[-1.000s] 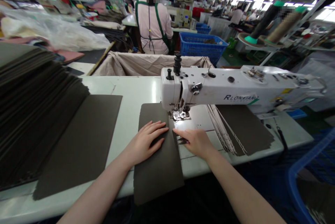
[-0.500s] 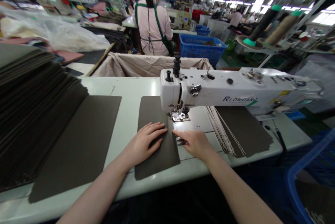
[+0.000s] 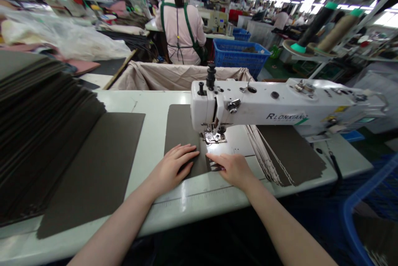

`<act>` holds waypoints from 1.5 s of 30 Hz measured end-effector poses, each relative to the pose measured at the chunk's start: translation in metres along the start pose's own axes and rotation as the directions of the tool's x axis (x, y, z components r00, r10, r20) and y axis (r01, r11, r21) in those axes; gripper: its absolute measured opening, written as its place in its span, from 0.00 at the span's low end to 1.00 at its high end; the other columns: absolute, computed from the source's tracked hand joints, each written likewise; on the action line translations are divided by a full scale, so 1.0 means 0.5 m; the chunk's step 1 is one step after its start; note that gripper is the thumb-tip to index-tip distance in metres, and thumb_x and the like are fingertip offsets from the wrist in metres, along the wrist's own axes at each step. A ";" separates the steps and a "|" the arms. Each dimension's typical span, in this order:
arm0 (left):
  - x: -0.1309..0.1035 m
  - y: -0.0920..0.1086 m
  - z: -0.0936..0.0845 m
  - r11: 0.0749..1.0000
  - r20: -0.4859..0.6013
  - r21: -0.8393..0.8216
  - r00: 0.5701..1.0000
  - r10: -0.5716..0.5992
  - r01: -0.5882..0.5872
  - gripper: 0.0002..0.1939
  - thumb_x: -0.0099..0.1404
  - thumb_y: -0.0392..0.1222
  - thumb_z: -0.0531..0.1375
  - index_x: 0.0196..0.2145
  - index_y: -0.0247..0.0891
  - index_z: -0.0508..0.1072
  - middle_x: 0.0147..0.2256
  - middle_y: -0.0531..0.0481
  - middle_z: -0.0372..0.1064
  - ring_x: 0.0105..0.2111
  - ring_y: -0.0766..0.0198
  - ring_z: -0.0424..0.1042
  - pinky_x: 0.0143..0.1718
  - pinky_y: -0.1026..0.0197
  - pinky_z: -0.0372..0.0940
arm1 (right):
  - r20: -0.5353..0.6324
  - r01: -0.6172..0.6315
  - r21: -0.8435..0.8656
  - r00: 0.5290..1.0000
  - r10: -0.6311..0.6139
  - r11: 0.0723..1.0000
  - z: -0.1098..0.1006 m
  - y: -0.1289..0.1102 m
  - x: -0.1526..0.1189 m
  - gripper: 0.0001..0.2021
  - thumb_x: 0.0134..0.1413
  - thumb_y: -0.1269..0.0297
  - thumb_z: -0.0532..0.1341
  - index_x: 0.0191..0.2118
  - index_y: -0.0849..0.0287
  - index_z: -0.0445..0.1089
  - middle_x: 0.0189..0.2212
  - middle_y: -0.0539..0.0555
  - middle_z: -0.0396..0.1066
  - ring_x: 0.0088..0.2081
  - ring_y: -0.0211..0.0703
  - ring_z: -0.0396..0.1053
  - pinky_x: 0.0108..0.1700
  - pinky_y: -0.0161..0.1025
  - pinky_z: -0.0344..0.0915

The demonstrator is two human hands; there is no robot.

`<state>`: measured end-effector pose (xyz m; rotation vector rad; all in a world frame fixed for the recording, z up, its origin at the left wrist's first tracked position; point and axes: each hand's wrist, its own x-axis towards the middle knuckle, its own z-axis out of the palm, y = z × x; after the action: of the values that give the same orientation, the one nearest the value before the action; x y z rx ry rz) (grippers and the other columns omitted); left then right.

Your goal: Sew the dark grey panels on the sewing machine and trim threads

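A dark olive fabric panel (image 3: pixel 180 129) lies under the presser foot (image 3: pixel 214 137) of a white sewing machine (image 3: pixel 248 102). My left hand (image 3: pixel 175 166) rests flat on the panel, fingers stretched toward the foot. Just right of it, my right hand (image 3: pixel 231 168) touches the panel's right edge with the index finger. The other fingers of that hand are curled round a pair of thread snips (image 3: pixel 215 165), whose pointed metal blades stick out to the left; the handles are hidden in the palm.
A tall stack of dark panels (image 3: pixel 40 133) stands at the left, with one panel (image 3: pixel 99 166) lying beside it. More panels (image 3: pixel 289 154) with pale edges lie right of the needle. Behind the table are a cloth-lined bin (image 3: pixel 180 76), a blue basket (image 3: pixel 239 56) and a seated person (image 3: pixel 182 29).
The panel under the foot has moved away from me, its near edge now close to my left hand. Both hands have stayed in nearly the same place.
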<state>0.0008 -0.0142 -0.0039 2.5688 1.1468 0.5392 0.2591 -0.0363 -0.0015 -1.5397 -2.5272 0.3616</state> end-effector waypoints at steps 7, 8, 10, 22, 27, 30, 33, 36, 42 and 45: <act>0.000 0.000 0.005 1.000 -0.029 0.005 1.000 0.003 -0.003 0.21 0.71 0.41 0.50 0.60 0.48 0.64 0.60 0.51 0.62 0.61 0.56 0.59 0.65 0.45 0.51 | -0.010 0.009 0.012 1.000 -0.009 1.000 0.000 0.002 -0.001 0.28 0.58 0.68 0.58 0.63 0.41 0.59 0.45 0.49 0.74 0.43 0.45 0.71 0.40 0.37 0.60; 0.000 0.000 0.004 1.000 -0.030 0.005 1.000 0.000 0.000 0.21 0.71 0.41 0.50 0.60 0.48 0.64 0.60 0.51 0.62 0.61 0.56 0.59 0.65 0.45 0.51 | -0.012 0.009 0.014 1.000 -0.009 1.000 0.000 0.002 -0.001 0.28 0.58 0.68 0.58 0.63 0.41 0.59 0.45 0.49 0.74 0.43 0.45 0.71 0.40 0.37 0.61; 0.001 0.002 0.003 1.000 -0.027 0.007 1.000 -0.007 0.007 0.21 0.71 0.41 0.50 0.60 0.48 0.64 0.60 0.51 0.62 0.62 0.56 0.59 0.65 0.45 0.51 | -0.015 0.006 0.017 1.000 -0.006 1.000 0.000 0.003 -0.001 0.27 0.58 0.68 0.58 0.62 0.41 0.60 0.45 0.49 0.74 0.44 0.45 0.71 0.41 0.37 0.61; 0.005 0.000 0.014 0.995 -0.060 0.062 0.996 -0.071 0.075 0.25 0.72 0.45 0.49 0.65 0.46 0.56 0.64 0.49 0.55 0.65 0.54 0.53 0.65 0.43 0.50 | -0.029 0.013 0.071 1.000 -0.011 0.997 0.006 0.005 0.000 0.27 0.57 0.69 0.59 0.61 0.43 0.62 0.46 0.50 0.74 0.45 0.44 0.71 0.44 0.36 0.62; 0.006 -0.006 0.023 0.989 -0.042 0.109 0.995 -0.094 0.098 0.27 0.73 0.48 0.48 0.67 0.47 0.50 0.66 0.50 0.50 0.66 0.54 0.48 0.66 0.43 0.46 | -0.046 0.018 0.086 0.999 -0.015 0.996 0.008 0.007 0.000 0.26 0.57 0.70 0.58 0.60 0.43 0.64 0.46 0.49 0.74 0.45 0.44 0.71 0.45 0.36 0.63; 0.006 -0.006 0.026 0.986 -0.044 0.130 0.994 -0.103 0.108 0.28 0.73 0.49 0.48 0.67 0.47 0.48 0.66 0.51 0.49 0.67 0.54 0.46 0.67 0.42 0.44 | -0.049 0.019 0.095 0.999 -0.014 0.995 0.007 0.007 0.001 0.26 0.55 0.71 0.58 0.60 0.44 0.64 0.47 0.48 0.74 0.45 0.44 0.71 0.45 0.37 0.63; 0.005 -0.006 0.027 0.982 -0.044 0.153 0.993 -0.109 0.114 0.28 0.73 0.49 0.48 0.67 0.47 0.48 0.67 0.51 0.49 0.67 0.54 0.45 0.67 0.41 0.43 | -0.043 0.015 0.097 0.999 -0.011 0.995 0.007 0.007 0.002 0.27 0.55 0.71 0.59 0.60 0.43 0.64 0.48 0.48 0.73 0.45 0.44 0.71 0.45 0.37 0.62; 0.006 -0.006 0.027 0.978 -0.040 0.171 0.993 -0.113 0.118 0.28 0.73 0.50 0.47 0.68 0.46 0.47 0.67 0.50 0.48 0.67 0.54 0.45 0.67 0.41 0.42 | -0.038 0.010 0.100 0.999 -0.006 0.995 0.006 0.007 0.002 0.28 0.54 0.72 0.59 0.60 0.43 0.64 0.48 0.48 0.73 0.46 0.44 0.71 0.44 0.37 0.62; 0.007 -0.006 0.026 0.972 -0.026 0.200 0.992 -0.124 0.127 0.29 0.73 0.51 0.47 0.68 0.45 0.47 0.67 0.51 0.46 0.67 0.55 0.44 0.67 0.42 0.42 | -0.045 0.023 0.115 0.999 -0.018 0.993 0.007 0.008 0.004 0.27 0.55 0.72 0.59 0.59 0.43 0.64 0.48 0.47 0.73 0.46 0.44 0.71 0.45 0.37 0.62; 0.007 -0.005 0.027 0.967 -0.023 0.222 0.992 -0.126 0.128 0.29 0.73 0.51 0.47 0.68 0.43 0.47 0.67 0.50 0.46 0.68 0.56 0.43 0.67 0.43 0.42 | -0.049 0.031 0.116 0.998 -0.025 0.993 0.008 0.010 0.004 0.26 0.56 0.71 0.58 0.59 0.43 0.64 0.48 0.47 0.73 0.46 0.44 0.71 0.44 0.37 0.63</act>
<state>0.0073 -0.0110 -0.0162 2.6535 1.4374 0.4127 0.2612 -0.0326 -0.0067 -1.4515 -2.4429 0.4547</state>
